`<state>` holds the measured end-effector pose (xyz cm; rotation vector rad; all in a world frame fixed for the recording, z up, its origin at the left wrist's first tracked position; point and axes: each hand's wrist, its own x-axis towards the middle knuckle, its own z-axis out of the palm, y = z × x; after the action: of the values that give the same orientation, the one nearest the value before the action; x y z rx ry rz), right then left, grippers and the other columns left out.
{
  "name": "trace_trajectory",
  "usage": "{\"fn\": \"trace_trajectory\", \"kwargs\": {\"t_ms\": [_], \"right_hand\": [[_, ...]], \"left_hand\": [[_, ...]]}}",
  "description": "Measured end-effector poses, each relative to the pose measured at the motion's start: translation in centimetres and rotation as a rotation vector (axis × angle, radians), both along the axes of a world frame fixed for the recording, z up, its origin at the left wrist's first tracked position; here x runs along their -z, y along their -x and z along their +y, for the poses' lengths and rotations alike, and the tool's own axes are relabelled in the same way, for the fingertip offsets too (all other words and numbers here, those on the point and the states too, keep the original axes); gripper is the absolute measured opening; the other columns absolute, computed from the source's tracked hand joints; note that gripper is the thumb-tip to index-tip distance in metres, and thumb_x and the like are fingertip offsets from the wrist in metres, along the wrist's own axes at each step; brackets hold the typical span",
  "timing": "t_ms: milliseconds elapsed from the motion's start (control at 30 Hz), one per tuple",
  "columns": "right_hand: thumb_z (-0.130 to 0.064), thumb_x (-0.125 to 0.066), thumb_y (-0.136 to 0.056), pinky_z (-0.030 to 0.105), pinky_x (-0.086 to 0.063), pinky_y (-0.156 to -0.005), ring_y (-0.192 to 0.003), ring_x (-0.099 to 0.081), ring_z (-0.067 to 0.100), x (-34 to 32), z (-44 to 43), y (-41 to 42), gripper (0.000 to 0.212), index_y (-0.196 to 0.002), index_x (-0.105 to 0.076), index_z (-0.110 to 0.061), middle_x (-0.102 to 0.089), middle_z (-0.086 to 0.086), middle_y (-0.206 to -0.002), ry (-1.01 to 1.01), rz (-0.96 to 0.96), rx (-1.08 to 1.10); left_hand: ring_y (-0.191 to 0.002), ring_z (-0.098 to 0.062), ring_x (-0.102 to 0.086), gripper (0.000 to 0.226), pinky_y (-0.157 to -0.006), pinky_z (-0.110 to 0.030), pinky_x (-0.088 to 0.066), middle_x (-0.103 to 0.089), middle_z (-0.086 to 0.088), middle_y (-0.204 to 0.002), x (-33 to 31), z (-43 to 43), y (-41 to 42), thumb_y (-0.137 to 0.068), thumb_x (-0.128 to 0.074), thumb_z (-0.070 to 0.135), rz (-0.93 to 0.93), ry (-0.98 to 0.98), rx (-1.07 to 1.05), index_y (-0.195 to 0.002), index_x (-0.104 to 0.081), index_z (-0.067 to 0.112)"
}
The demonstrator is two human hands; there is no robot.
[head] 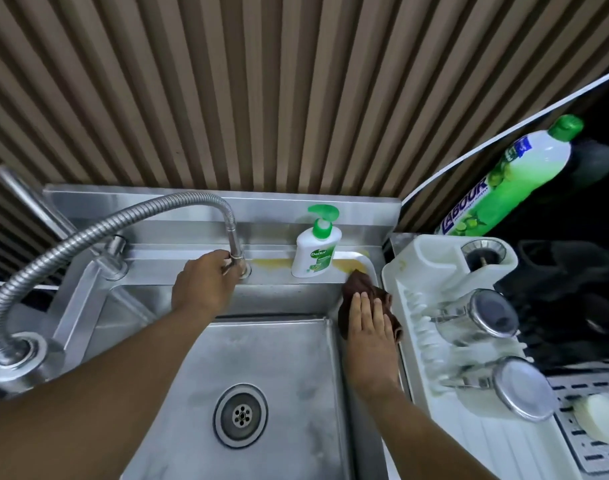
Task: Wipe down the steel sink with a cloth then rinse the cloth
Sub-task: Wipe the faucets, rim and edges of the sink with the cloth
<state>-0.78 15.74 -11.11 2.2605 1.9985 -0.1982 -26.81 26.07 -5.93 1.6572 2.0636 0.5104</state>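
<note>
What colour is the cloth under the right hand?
Dark brown cloth, flat under the right hand on the sink's right rim; head view.

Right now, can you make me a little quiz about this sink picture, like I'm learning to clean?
1. True or false: the right hand presses flat on the brown cloth.
2. What does the left hand hold? A) the soap pump bottle B) the base of the tap C) the drain
3. Fill in: a yellow stain lies on the ledge beside the ____ bottle.

Key: 1 true. 2 B. 3 soap pump.
</note>
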Motion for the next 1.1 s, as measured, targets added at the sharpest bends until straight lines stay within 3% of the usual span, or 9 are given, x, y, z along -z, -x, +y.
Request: {"fn": "trace_trajectory", "kwargs": {"t_ms": [133, 200, 267, 400, 500, 633, 833, 933, 1100], "right_hand": [[-0.010, -0.039, -0.090, 0.047, -0.016, -0.122, -0.152, -0.014, 0.039, -1.0, 2.1, 0.1, 0.074, -0.158, -0.012, 0.001, -0.019, 0.020, -0.164, 0.021, 0.044, 0.042], [-0.022, -0.061, -0.087, 0.051, -0.030, -0.117, -0.145, -0.033, 0.043, -0.2, 2.8, -0.1, 0.075, -0.151, -0.033, 0.004, -0.039, 0.025, -0.154, -0.035, 0.069, 0.061], [-0.032, -0.056, -0.085, 0.052, -0.041, -0.110, -0.134, -0.049, 0.044, 0.5, 2.3, -0.1, 0.067, -0.140, -0.051, 0.005, -0.055, 0.025, -0.141, -0.070, 0.071, 0.065], [-0.033, -0.036, -0.085, 0.047, -0.025, -0.109, -0.127, -0.055, 0.046, 0.1, 0.4, 0.4, 0.067, -0.134, -0.058, 0.007, -0.058, 0.028, -0.136, -0.105, 0.098, 0.050], [-0.032, -0.035, -0.086, 0.048, -0.024, -0.109, -0.128, -0.054, 0.046, 0.5, 0.1, 0.4, 0.067, -0.135, -0.057, 0.008, -0.057, 0.028, -0.137, -0.126, 0.094, 0.063], [-0.031, -0.034, -0.084, 0.048, -0.025, -0.109, -0.128, -0.055, 0.046, 1.1, 0.3, 0.4, 0.067, -0.134, -0.057, 0.008, -0.058, 0.027, -0.137, -0.160, 0.103, 0.071], [-0.030, -0.036, -0.080, 0.047, -0.025, -0.108, -0.128, -0.055, 0.045, 1.5, 0.4, 0.1, 0.069, -0.133, -0.058, 0.008, -0.060, 0.026, -0.135, -0.184, 0.090, 0.057], [-0.031, -0.036, -0.082, 0.047, -0.025, -0.110, -0.130, -0.054, 0.044, 1.7, 0.3, 0.1, 0.068, -0.135, -0.057, 0.006, -0.059, 0.024, -0.137, -0.198, 0.099, 0.069], [-0.030, -0.038, -0.083, 0.044, -0.015, -0.114, -0.131, -0.053, 0.043, 2.2, 0.4, 0.0, 0.067, -0.136, -0.057, 0.005, -0.058, 0.022, -0.139, -0.248, 0.101, 0.079]], "left_hand": [[-0.122, -0.034, -0.053, 0.062, -0.093, -0.046, -0.047, -0.060, -0.009, -0.134, -0.5, -1.8, 0.0, -0.090, -0.065, 0.048, -0.005, -0.113, -0.051, -0.143, -0.048, 0.020], [-0.121, -0.038, -0.050, 0.065, -0.093, -0.052, -0.047, -0.056, -0.014, -0.133, -0.4, -2.7, 0.0, -0.088, -0.070, 0.043, 0.045, -0.239, -0.038, -0.142, -0.047, 0.014], [-0.115, -0.040, -0.051, 0.063, -0.086, -0.054, -0.047, -0.057, -0.016, -0.127, -0.1, -3.5, 0.0, -0.085, -0.074, 0.039, 0.164, -0.323, -0.031, -0.136, -0.051, 0.012], [-0.102, -0.036, -0.053, 0.046, -0.079, -0.050, -0.042, -0.060, -0.010, -0.111, -0.5, -4.2, -0.6, -0.082, -0.064, 0.044, 0.340, -0.477, -0.016, -0.118, -0.060, 0.015], [-0.084, -0.031, -0.057, 0.028, -0.069, -0.043, -0.047, -0.060, -0.003, -0.089, -1.1, -4.0, -1.8, -0.086, -0.058, 0.042, 0.252, -0.588, 0.153, -0.092, -0.065, 0.016], [-0.088, -0.022, -0.064, 0.031, -0.070, -0.036, -0.055, -0.064, 0.006, -0.097, -1.9, -3.2, -4.7, -0.087, -0.065, 0.048, 0.023, -0.429, 0.233, -0.104, -0.067, 0.022], [-0.117, -0.017, -0.058, 0.078, -0.096, -0.042, -0.052, -0.057, 0.008, -0.133, -3.7, 1.1, -9.3, -0.071, -0.082, 0.055, -0.249, -0.095, 0.259, -0.137, -0.047, 0.030], [-0.106, -0.017, -0.062, 0.065, -0.090, -0.036, -0.053, -0.063, 0.009, -0.119, -4.3, 2.7, -11.1, -0.069, -0.089, 0.042, -0.391, -0.023, 0.232, -0.124, -0.055, 0.028], [-0.101, -0.022, -0.061, 0.047, -0.088, -0.032, -0.048, -0.066, 0.001, -0.111, -4.6, 3.9, -11.8, -0.080, -0.083, 0.034, -0.310, 0.042, 0.326, -0.120, -0.063, 0.018]]}}
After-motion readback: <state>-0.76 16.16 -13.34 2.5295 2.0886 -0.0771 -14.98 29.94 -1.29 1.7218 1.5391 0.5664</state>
